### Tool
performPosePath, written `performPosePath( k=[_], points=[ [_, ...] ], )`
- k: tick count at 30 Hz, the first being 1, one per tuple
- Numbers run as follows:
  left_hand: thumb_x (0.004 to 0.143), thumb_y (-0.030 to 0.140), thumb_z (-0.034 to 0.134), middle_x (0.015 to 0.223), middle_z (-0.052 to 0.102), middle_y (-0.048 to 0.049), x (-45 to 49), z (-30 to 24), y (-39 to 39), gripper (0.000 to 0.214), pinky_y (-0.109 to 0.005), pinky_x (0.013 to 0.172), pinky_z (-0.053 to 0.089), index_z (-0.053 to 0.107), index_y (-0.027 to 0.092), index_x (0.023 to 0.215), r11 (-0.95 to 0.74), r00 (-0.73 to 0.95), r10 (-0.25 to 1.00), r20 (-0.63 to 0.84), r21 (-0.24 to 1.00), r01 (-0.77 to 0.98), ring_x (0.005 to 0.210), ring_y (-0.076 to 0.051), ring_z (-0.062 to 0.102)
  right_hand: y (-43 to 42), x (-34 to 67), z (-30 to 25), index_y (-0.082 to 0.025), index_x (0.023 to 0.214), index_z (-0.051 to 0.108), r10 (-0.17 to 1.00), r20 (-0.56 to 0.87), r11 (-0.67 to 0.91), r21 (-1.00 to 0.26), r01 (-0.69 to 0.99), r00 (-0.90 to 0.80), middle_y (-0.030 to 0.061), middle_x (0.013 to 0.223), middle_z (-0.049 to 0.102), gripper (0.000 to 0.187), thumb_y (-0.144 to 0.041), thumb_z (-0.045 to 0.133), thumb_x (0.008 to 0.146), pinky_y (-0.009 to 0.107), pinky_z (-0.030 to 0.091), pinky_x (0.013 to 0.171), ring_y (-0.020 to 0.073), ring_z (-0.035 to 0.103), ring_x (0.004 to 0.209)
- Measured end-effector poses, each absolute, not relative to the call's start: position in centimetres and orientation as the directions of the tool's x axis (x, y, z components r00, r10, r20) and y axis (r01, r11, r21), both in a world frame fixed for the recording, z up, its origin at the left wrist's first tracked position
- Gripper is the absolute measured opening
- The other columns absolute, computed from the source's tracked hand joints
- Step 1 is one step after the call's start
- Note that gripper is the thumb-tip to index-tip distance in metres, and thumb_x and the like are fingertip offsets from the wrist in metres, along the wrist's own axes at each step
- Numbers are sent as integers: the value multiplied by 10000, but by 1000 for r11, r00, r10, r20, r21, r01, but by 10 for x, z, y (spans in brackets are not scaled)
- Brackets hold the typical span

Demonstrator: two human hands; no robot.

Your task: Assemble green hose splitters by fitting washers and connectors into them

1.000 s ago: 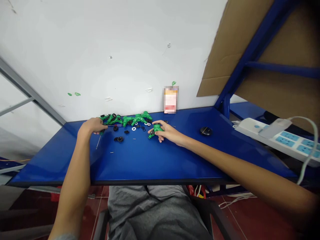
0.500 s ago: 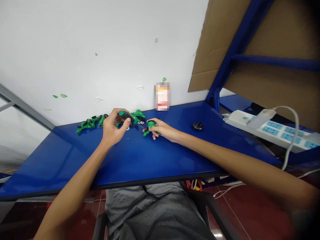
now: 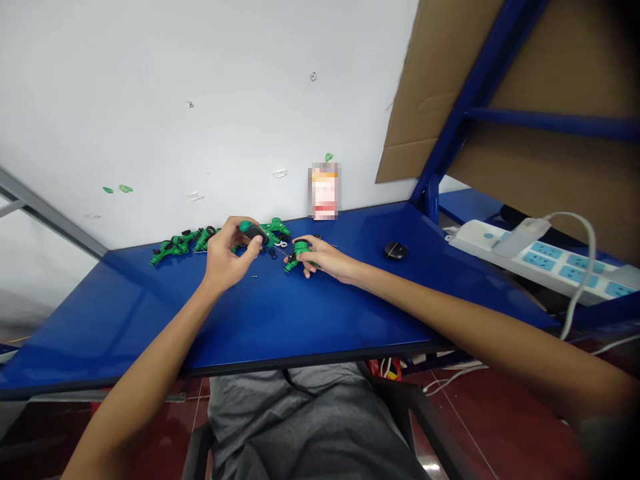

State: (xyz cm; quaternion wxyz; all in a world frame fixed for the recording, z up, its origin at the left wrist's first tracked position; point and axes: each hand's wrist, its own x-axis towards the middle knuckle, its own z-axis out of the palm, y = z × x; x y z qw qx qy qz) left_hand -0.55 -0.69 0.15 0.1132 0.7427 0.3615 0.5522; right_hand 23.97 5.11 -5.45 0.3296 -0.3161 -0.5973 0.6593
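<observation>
My left hand (image 3: 228,256) is wrapped round the green and black handle of a screwdriver (image 3: 254,233). Its thin shaft slants down to the right, toward a green plastic hose connector (image 3: 301,247) with black parts. My right hand (image 3: 323,257) grips that connector, fingers closed about its right side and underneath. Whether the screwdriver's tip touches the connector I cannot tell. Behind my left hand lie more green connectors (image 3: 176,245), partly hidden by it. Black and white rings (image 3: 281,244) are scattered between the hands, and a small screw (image 3: 255,276) lies in front of them.
The blue table (image 3: 300,320) meets a white wall at the back. A round black object (image 3: 396,251) lies to the right of my hands. Farther right is a white power strip (image 3: 540,257) with a cable. A pixelated box (image 3: 325,192) stands against the wall.
Both hands keep nearly the same place and the same hold on the screwdriver and the hose connector. The view has shifted very slightly.
</observation>
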Motion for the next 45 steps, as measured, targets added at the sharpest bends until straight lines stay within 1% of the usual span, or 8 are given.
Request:
performPosePath(
  k=[17,24,26,29,35,38,41,45],
  points=[
    [1020,355,707,1030,743,-54,-5,2,-10,210,-276,740,657,657,194,1146,-741,117,622,774,533,408,815,-144,743,51,240,-54,-144,1428,500,811,-31,-64,-997,-36,-584,-104,529,539,572,-151,695,890,316,543,632,172,577,531],
    [901,336,667,859,696,0,-59,34,0,194,-294,721,561,675,224,1060,-451,-33,621,783,391,802,711,-150,646,48,241,-50,-149,1419,489,805,-35,-63,-998,-27,-592,-109,521,525,520,-132,658,928,315,545,644,168,568,529],
    [860,362,658,725,636,18,-85,44,6,158,-308,677,496,674,232,948,-270,33,788,614,298,915,651,-165,592,48,241,-50,-153,1403,494,806,-34,-61,-998,-26,-591,-108,523,532,492,-120,646,937,316,549,644,161,553,517],
    [807,472,678,640,610,5,-120,49,15,255,-322,604,406,610,233,746,-80,66,993,94,151,985,615,-197,587,47,240,-48,-159,1372,504,808,-39,-76,-996,-38,-588,-59,627,654,469,-93,637,927,318,556,626,137,505,499],
    [692,602,753,654,688,-13,-160,34,29,393,-316,648,482,650,241,808,132,-63,925,-374,162,978,670,-242,688,47,239,-48,-173,1305,524,813,-43,-107,-991,-76,-581,57,946,802,452,-73,669,889,308,555,583,101,476,502],
    [700,680,761,725,748,-38,-163,28,34,471,-304,616,490,716,237,853,101,-44,950,-308,170,980,685,-247,712,47,239,-48,-176,1297,526,815,-40,-110,-990,-87,-578,47,921,795,447,-91,686,889,307,556,583,101,471,504],
    [853,711,645,857,802,-81,-153,22,38,492,-317,642,494,750,230,843,-32,37,998,-42,106,994,771,-263,734,46,239,-48,-168,1321,524,811,-47,-114,-990,-79,-583,15,818,764,464,-109,703,896,313,556,597,113,485,509],
    [934,443,610,1055,832,-91,-132,9,45,292,-355,803,548,803,232,995,-156,152,986,73,40,987,953,-292,752,46,240,-46,-175,1318,529,808,-45,-119,-989,-89,-587,14,837,770,468,-109,712,893,327,559,601,114,480,509]
  ],
)
